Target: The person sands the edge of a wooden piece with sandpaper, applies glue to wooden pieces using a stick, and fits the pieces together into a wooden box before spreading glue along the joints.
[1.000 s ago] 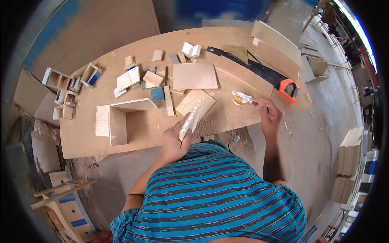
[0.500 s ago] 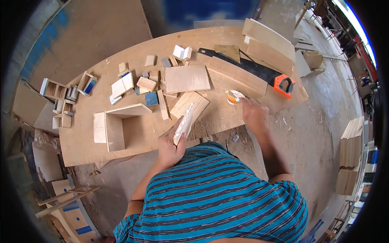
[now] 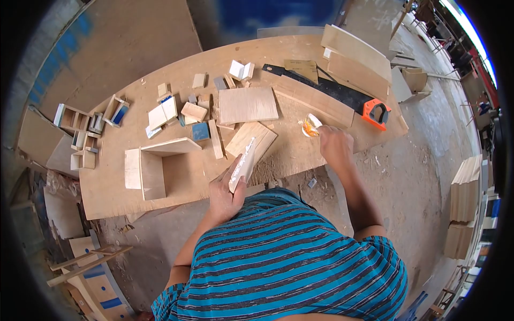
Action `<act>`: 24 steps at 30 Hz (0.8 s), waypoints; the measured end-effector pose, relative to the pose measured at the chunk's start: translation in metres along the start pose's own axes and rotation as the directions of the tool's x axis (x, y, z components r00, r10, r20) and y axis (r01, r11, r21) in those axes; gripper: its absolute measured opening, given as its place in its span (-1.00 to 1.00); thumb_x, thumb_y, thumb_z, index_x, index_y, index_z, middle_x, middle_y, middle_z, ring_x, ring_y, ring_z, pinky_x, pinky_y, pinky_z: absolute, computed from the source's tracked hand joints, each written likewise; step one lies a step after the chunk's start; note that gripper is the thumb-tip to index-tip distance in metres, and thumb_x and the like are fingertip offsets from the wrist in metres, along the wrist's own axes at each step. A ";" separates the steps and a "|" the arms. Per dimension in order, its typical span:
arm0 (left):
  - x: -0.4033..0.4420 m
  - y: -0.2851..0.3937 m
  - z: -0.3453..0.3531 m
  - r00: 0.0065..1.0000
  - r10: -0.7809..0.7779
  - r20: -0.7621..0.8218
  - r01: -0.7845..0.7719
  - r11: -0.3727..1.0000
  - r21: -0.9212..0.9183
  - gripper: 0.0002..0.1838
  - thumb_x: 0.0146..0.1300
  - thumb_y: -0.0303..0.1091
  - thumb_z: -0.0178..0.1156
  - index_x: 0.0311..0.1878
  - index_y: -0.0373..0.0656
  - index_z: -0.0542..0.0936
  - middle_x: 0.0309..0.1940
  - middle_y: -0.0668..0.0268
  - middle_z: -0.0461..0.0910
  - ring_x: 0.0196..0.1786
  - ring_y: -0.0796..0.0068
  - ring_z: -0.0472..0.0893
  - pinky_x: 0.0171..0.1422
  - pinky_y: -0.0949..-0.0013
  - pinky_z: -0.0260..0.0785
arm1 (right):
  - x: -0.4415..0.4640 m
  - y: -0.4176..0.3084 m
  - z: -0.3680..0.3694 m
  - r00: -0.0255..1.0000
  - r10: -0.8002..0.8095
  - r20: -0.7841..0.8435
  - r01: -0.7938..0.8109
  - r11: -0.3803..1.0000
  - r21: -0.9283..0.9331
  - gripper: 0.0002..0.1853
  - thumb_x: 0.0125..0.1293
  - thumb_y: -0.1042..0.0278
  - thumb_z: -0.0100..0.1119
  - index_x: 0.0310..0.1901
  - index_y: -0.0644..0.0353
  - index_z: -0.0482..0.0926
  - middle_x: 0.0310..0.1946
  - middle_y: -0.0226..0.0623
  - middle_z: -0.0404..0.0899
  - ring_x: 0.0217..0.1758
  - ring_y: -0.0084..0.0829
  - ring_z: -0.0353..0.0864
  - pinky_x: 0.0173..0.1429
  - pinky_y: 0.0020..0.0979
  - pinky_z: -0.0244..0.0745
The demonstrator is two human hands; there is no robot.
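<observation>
My left hand (image 3: 226, 193) is closed around a thin wooden board (image 3: 243, 170), held tilted with its edge up. White paste runs along that edge. My right hand (image 3: 336, 144) is closed at the small white container (image 3: 311, 126), which has orange and white stuff in it. What the fingers pinch there is too small to make out. Beyond the held board, a wooden block (image 3: 257, 136) lies on the wooden table (image 3: 225, 53), next to a flat rectangular panel (image 3: 248, 104).
A handsaw with an orange handle (image 3: 376, 113) lies at the right, beside long boards (image 3: 313, 99). An open wooden box (image 3: 152, 170) stands at the left front. Several small blocks and a blue block (image 3: 200, 131) lie mid-table. Small wooden frames (image 3: 83, 140) stand far left.
My right hand has moved left to the container; the white-coated thing seen earlier at its fingertips no longer shows clearly. The whole view has shifted slightly. My left hand keeps its hold on the board.
</observation>
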State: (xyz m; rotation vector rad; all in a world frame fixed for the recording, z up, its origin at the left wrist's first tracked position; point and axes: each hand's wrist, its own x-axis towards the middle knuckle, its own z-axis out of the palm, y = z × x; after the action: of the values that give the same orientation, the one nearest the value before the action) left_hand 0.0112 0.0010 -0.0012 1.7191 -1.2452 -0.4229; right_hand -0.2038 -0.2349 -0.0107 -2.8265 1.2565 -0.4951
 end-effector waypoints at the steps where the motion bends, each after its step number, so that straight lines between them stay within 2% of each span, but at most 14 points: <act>1: 0.000 0.000 0.000 1.000 0.012 -0.007 -0.012 1.000 0.001 -0.48 0.23 -0.42 0.10 0.29 -0.29 0.47 -0.13 -0.18 0.64 -0.14 -0.10 0.70 -0.01 0.16 0.54 | 0.002 0.000 0.000 1.000 0.003 0.012 -0.003 1.000 -0.002 -0.84 0.27 0.37 0.05 -0.27 0.13 0.64 -0.40 -0.15 0.66 -0.31 -0.08 0.68 -0.25 -0.09 0.55; 4: 0.001 0.002 -0.001 1.000 -0.003 -0.004 0.003 1.000 0.012 -0.49 0.23 -0.42 0.10 0.28 -0.29 0.47 -0.14 -0.18 0.65 -0.14 -0.11 0.70 -0.01 0.16 0.54 | 0.007 -0.002 -0.011 0.990 0.120 0.078 -0.121 0.993 0.013 -0.84 0.24 0.38 0.11 -0.24 0.14 0.68 -0.36 -0.13 0.68 -0.29 -0.12 0.69 -0.21 -0.13 0.55; 7: 0.001 0.000 -0.001 1.000 -0.019 0.010 0.019 1.000 0.012 -0.49 0.23 -0.42 0.10 0.28 -0.29 0.48 -0.15 -0.18 0.65 -0.15 -0.11 0.70 -0.02 0.16 0.54 | 0.006 0.005 -0.011 0.991 0.092 -0.094 -0.070 0.974 0.214 -0.86 0.20 0.39 0.17 -0.28 0.17 0.69 -0.40 -0.11 0.67 -0.36 -0.10 0.69 -0.26 -0.16 0.55; 10: 0.001 -0.002 0.001 1.000 0.002 -0.007 -0.002 1.000 0.007 -0.49 0.23 -0.40 0.11 0.28 -0.29 0.48 -0.15 -0.17 0.65 -0.16 -0.11 0.70 -0.03 0.16 0.54 | 0.005 0.005 -0.014 0.973 0.142 -0.183 -0.072 0.936 0.345 -0.90 0.19 0.37 0.17 -0.33 0.06 0.69 -0.48 -0.14 0.64 -0.39 -0.07 0.65 -0.30 -0.15 0.51; 13: 0.001 0.000 0.001 1.000 0.010 -0.015 -0.009 1.000 0.007 -0.50 0.24 -0.39 0.11 0.27 -0.30 0.49 -0.16 -0.18 0.65 -0.15 -0.11 0.70 -0.02 0.17 0.54 | 0.006 0.003 -0.024 0.973 0.187 -0.135 -0.121 0.912 0.392 -0.91 0.18 0.38 0.19 -0.33 0.06 0.69 -0.48 -0.16 0.65 -0.43 -0.09 0.65 -0.31 -0.16 0.52; 19: 0.001 0.002 0.001 0.999 -0.036 0.003 0.036 0.999 -0.013 -0.51 0.24 -0.39 0.11 0.26 -0.31 0.49 -0.13 -0.18 0.65 -0.12 -0.08 0.70 0.02 0.18 0.54 | 0.008 0.003 -0.022 0.985 0.140 -0.104 -0.100 0.941 0.322 -0.90 0.15 0.35 0.20 -0.34 0.06 0.69 -0.50 -0.16 0.64 -0.43 -0.08 0.65 -0.32 -0.16 0.52; 24: 0.004 0.001 0.002 1.000 0.020 -0.014 -0.020 1.000 0.003 -0.51 0.24 -0.41 0.11 0.26 -0.32 0.49 -0.13 -0.17 0.66 -0.15 -0.03 0.72 0.00 0.21 0.54 | 0.011 0.006 -0.018 0.988 0.147 -0.035 -0.126 0.928 0.349 -0.90 0.12 0.34 0.20 -0.35 0.06 0.69 -0.52 -0.14 0.63 -0.43 -0.07 0.65 -0.31 -0.13 0.51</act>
State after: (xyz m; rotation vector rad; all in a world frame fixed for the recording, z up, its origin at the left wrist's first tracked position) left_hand 0.0107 -0.0035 -0.0008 1.7085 -1.2520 -0.3965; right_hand -0.2063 -0.2444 0.0088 -2.4319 1.2236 -0.7213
